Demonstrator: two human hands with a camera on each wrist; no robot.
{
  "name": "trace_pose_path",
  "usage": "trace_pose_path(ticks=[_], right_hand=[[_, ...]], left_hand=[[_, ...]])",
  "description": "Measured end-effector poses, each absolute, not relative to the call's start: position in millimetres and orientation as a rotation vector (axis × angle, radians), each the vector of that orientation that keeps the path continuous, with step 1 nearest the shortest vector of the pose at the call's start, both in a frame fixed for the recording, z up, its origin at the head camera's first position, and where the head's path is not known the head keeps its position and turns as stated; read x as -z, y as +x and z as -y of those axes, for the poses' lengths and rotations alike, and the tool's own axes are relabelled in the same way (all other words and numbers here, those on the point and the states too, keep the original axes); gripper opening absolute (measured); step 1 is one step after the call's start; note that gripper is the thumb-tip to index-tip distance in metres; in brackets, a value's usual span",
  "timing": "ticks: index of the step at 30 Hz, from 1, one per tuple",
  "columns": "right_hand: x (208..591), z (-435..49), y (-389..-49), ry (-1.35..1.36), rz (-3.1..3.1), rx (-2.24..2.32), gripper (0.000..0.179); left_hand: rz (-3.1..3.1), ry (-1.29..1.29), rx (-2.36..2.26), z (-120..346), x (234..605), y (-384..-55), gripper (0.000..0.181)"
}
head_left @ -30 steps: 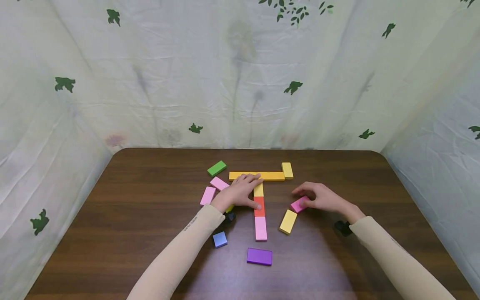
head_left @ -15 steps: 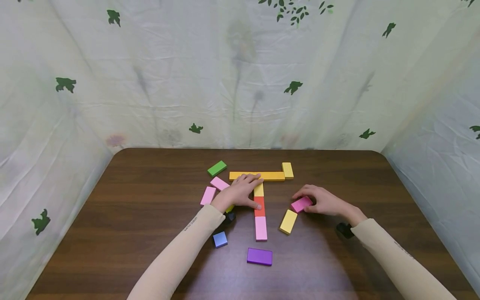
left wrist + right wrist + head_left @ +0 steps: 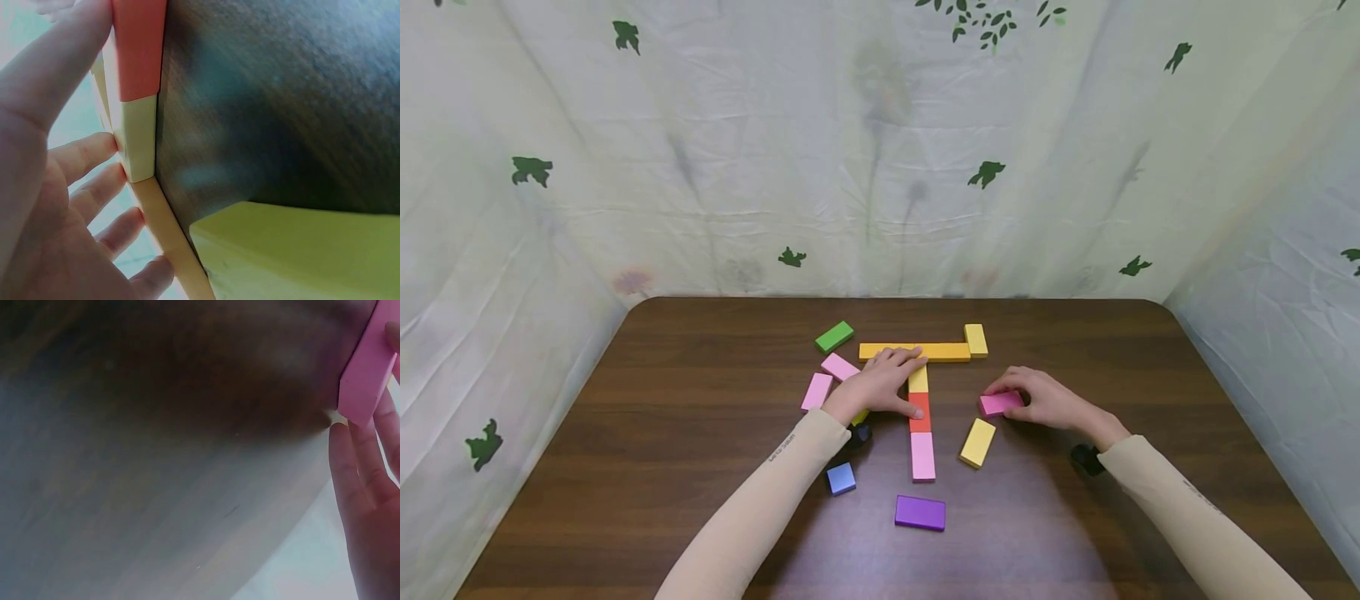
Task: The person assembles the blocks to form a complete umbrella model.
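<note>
My left hand (image 3: 880, 383) lies spread over a T-shaped row of flat blocks. Its fingertips touch a long orange block (image 3: 951, 352) and a pale yellow block (image 3: 919, 381), while the thumb rests on the red block (image 3: 920, 423) below them. A light pink block (image 3: 923, 458) continues the stem. To the right, my right hand (image 3: 1051, 402) pinches a bright pink block (image 3: 998, 405) between thumb and fingers, low over the table. In the right wrist view this pink block (image 3: 365, 381) shows at the upper right corner.
Beside the right hand lies a yellow block (image 3: 977, 443); another yellow block (image 3: 976, 341) meets the orange one's right end. A purple block (image 3: 920, 512) and a blue block (image 3: 841, 478) lie nearer. Left are pink blocks (image 3: 817, 392) and a green block (image 3: 834, 337). A patterned curtain (image 3: 880, 167) surrounds the table.
The bright pink block has turned from slanted to nearly level and moved slightly away from the yellow block, with the right hand's fingers regripping it. The left hand has stayed still.
</note>
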State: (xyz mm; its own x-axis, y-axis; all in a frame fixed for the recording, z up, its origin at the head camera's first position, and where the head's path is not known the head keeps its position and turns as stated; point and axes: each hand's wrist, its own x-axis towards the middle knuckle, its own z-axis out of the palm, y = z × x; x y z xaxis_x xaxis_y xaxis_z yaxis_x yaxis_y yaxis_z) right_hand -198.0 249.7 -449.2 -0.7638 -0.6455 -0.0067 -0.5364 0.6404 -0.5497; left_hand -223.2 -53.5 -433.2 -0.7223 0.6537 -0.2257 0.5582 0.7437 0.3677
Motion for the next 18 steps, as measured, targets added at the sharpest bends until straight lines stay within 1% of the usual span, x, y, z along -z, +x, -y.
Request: trace_pose_path(ticks=[11,18], right_hand=[[445.9,-244.1,-200.9,-0.835,-2.690,0.846,0.031],[444.8,-241.7,-205.6,-0.827,-2.729,0.870,0.032]], left_hand=[[-2.603,0.947,-0.393,54.1,432.5,-222.8,0.087],[-2.605,0.946,-0.388,54.0,433.2,-223.0,0.087]])
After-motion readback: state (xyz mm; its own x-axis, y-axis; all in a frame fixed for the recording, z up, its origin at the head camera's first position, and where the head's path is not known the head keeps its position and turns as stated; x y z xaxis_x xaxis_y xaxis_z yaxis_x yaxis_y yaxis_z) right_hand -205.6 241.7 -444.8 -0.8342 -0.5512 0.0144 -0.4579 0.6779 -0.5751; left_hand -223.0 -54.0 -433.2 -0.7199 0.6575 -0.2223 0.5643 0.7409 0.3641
